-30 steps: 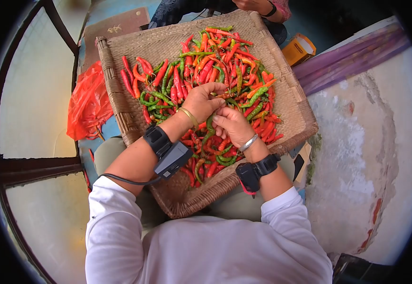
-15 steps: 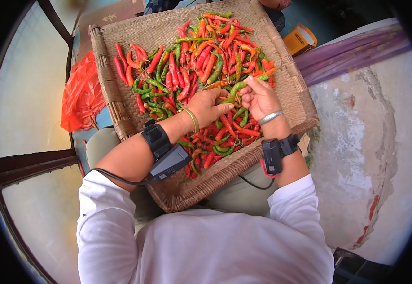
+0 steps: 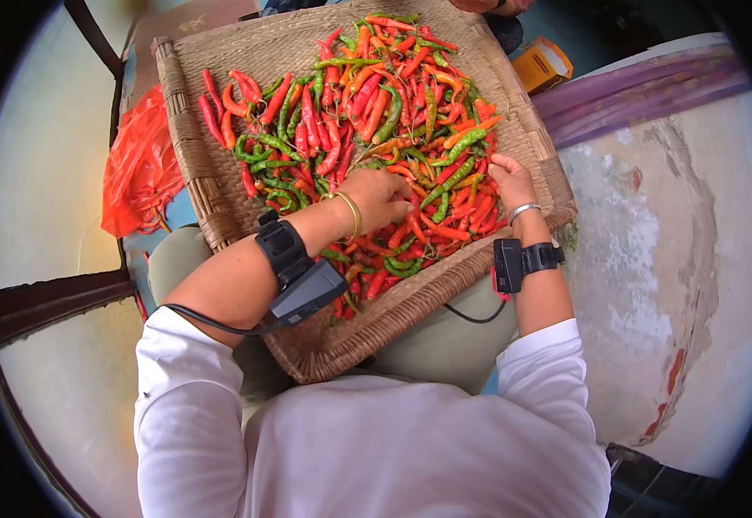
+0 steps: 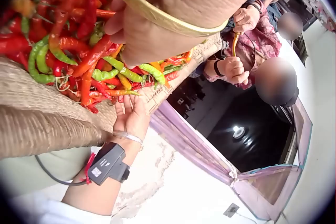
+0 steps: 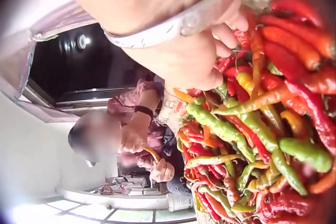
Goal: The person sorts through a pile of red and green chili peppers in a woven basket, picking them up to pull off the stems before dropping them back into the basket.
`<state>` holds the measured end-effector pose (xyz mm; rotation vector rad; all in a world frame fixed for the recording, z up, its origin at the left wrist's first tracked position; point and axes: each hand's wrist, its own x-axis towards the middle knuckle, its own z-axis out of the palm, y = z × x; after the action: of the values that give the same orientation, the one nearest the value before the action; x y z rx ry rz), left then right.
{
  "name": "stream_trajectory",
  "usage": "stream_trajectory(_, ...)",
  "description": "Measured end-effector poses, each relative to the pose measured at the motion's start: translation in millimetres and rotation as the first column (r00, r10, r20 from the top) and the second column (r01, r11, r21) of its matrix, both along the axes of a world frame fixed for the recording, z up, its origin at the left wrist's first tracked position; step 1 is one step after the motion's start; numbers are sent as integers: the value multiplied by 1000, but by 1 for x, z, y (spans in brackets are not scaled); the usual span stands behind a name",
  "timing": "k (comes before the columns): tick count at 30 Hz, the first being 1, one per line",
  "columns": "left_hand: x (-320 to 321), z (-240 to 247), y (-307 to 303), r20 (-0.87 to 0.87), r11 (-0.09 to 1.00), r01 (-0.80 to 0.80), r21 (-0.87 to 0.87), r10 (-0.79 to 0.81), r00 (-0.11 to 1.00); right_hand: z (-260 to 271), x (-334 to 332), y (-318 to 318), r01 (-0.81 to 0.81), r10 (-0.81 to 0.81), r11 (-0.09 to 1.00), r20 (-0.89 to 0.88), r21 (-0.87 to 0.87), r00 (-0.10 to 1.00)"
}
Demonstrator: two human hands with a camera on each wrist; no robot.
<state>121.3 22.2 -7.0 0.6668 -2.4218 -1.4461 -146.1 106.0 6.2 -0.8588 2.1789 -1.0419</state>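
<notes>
Many red, orange and green chili peppers [image 3: 367,95] lie heaped in a shallow woven basket [image 3: 264,43] across the person's lap. The left hand [image 3: 378,197], with a yellow bangle, reaches into the near middle of the heap. Its thumb and fingers pinch the end of a red chili pepper [image 4: 94,56]; part of the grip is hidden behind the hand. At the heap's right side is the right hand [image 3: 512,181], wearing a silver bangle. In the left wrist view its fingers [image 4: 128,104] are loosely extended beside the outermost peppers, holding nothing visible.
A red plastic bag [image 3: 143,168] lies left of the basket, and a yellow box [image 3: 543,66] stands beyond its far right corner. Opposite, another person's hands [image 4: 233,69] hold a thin yellowish thing. A worn wall [image 3: 635,250] rises on the right.
Half a second ago the right hand held a green chili pepper over the heap; it has let go and moved right and nearer. The left hand has shifted slightly and its fingers have closed in.
</notes>
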Motion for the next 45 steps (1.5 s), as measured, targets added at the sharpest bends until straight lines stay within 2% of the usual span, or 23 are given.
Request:
stream_trajectory(5,0,-3,0,113,996,60,-71,-52,992,-27,-25,-2,-45,60,988,-98,147,993)
stream_trajectory(8,-1,-2,1,164,993,97,-66,-85,983,-26,-17,-12,50,-30,986,-129,160,991)
stream_trajectory(10,-1,-2,1,174,993,107,-58,-95,980,-17,-13,-18,-4,3,969,2,245,1000)
stream_trajectory(14,-2,1,0,189,989,130,-70,-115,975,-4,-2,-24,17,-43,955,82,296,996)
stream_trajectory(16,-1,6,0,204,987,139,-78,-121,971,-6,-2,-25,20,-114,940,257,340,960)
stream_trajectory(17,0,9,1,220,985,142,-96,-119,968,-8,-1,-23,21,-115,939,258,342,959)
stream_trajectory(19,-1,9,3,240,983,151,-109,-121,963,2,17,-17,-39,-63,978,470,205,880)
stream_trajectory(20,-2,8,4,223,979,136,-149,-101,970,-11,10,-16,-109,-4,973,488,202,873)
stream_trajectory(22,-2,7,5,208,973,129,-193,-88,974,-15,18,-15,-94,-8,977,470,193,882)
stream_trajectory(24,-2,9,5,164,976,27,-218,9,986,-25,18,-14,-107,0,975,480,195,877)
stream_trajectory(27,-1,21,0,149,968,-57,-244,95,984,15,62,-15,-100,56,993,470,70,881)
stream_trajectory(29,-1,18,-1,74,949,-97,-299,125,989,-3,61,-17,-208,190,978,399,3,897)
stream_trajectory(30,-1,17,-2,3,943,-142,-301,149,989,-8,67,-20,-220,203,975,265,35,943)
stream_trajectory(31,-2,18,-3,-67,935,-187,-302,175,982,-9,72,-18,-287,280,958,224,-1,933)
stream_trajectory(33,0,19,-2,-33,938,-158,-308,155,987,-16,86,-19,-295,298,954,154,-48,942)
stream_trajectory(36,0,18,-2,-90,921,-190,-340,169,981,22,110,-18,-387,391,920,107,-60,914)
stream_trajectory(38,0,17,-2,-132,919,-262,-296,232,964,21,114,-20,-394,403,914,110,-99,909)
stream_trajectory(40,-1,16,-6,-183,924,-289,-253,247,952,13,118,-27,-346,438,888,331,-303,836)
stream_trajectory(41,-2,14,-8,-235,926,-317,-203,269,934,10,121,-29,-341,437,888,335,-309,835)
stream_trajectory(42,-2,13,-9,-219,933,-339,-124,307,926,13,127,-31,-302,441,880,399,-366,804)
stream_trajectory(43,-1,11,-11,-226,935,-336,114,354,907,17,130,-30,-259,449,870,459,-420,767)
stream_trajectory(44,-1,11,-13,-286,905,-350,241,411,866,19,130,-30,-291,485,858,478,-424,732)
stream_trajectory(45,-1,15,-13,-334,863,-350,365,472,816,16,127,-33,-382,536,820,336,-427,775)
